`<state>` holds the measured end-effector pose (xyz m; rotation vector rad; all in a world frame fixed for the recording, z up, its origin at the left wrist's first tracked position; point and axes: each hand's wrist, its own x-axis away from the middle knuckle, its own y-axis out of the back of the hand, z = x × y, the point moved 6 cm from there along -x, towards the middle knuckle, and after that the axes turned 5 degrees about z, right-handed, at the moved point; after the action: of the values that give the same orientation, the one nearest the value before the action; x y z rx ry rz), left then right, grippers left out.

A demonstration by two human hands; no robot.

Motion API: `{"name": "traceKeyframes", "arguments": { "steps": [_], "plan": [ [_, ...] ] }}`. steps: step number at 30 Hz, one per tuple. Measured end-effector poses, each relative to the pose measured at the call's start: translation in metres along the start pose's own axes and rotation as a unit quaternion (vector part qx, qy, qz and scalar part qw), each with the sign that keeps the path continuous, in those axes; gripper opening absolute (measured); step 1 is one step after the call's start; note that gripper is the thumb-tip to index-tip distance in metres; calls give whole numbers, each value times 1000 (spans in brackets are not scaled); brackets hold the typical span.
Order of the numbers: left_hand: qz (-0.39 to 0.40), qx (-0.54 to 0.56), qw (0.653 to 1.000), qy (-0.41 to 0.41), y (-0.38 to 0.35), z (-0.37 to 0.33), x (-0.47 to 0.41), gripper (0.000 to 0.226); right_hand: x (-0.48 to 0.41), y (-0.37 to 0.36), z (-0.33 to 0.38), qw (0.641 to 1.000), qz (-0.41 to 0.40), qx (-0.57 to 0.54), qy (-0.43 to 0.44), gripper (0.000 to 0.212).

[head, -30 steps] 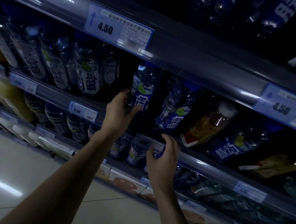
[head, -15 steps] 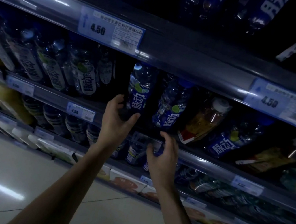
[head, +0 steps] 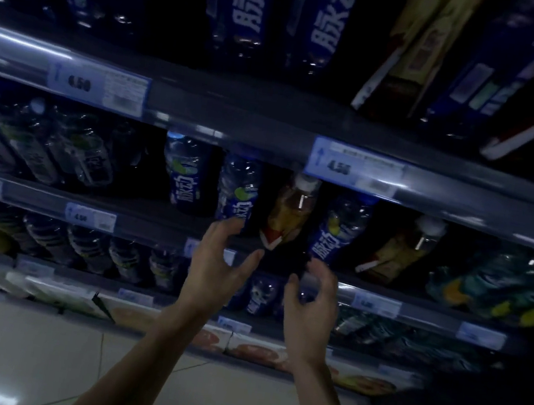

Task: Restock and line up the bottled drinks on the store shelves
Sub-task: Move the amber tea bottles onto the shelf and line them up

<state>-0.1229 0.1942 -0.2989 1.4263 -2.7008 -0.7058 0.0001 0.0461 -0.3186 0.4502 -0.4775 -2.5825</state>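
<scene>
On the middle shelf (head: pixel 159 221) stand blue-labelled drink bottles: one (head: pixel 185 174) at the left, a second (head: pixel 239 191) beside it, then an amber tea bottle (head: pixel 290 212) with a white cap, and another blue bottle (head: pixel 337 230). My left hand (head: pixel 218 264) is open, fingers spread, its fingertips at the base of the second blue bottle. Below the amber bottle my right hand (head: pixel 312 296) is open with curled fingers, holding nothing. Both hands hover at the shelf's front rail.
Tall blue-labelled bottles (head: pixel 250 2) fill the top shelf. Clear-labelled bottles (head: pixel 41 148) stand at the left, a second amber bottle (head: pixel 408 247) and teal-yellow bottles (head: pixel 495 285) at the right. Lower shelves hold more bottles (head: pixel 89 245) and white cartons (head: pixel 65 293). Pale floor tiles (head: pixel 10 354) lie below.
My left hand let go of the left blue bottle and shifted right to the neighbouring one. My right hand opened and moved right. The camera tilted up and to the right.
</scene>
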Motion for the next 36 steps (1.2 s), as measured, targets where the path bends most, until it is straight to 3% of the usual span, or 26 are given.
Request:
{"name": "traceKeyframes", "arguments": {
  "steps": [6,13,20,26,36],
  "plan": [
    [-3,4,1000,2,-46,-17,0,56,-13,66,-33,997,-53,0,-59,41],
    [-64,7,996,63,-68,-10,-10,71,-41,106,-59,995,-83,15,-55,43],
    [-87,-23,993,75,-80,3,-21,75,-67,115,-88,992,-106,0,-69,62],
    [-109,34,989,91,-85,8,-23,73,-81,110,-104,993,-71,-8,-99,79],
    [-136,60,982,116,-92,5,-27,70,-88,96,-90,990,-93,-37,-95,77]
  ]
}}
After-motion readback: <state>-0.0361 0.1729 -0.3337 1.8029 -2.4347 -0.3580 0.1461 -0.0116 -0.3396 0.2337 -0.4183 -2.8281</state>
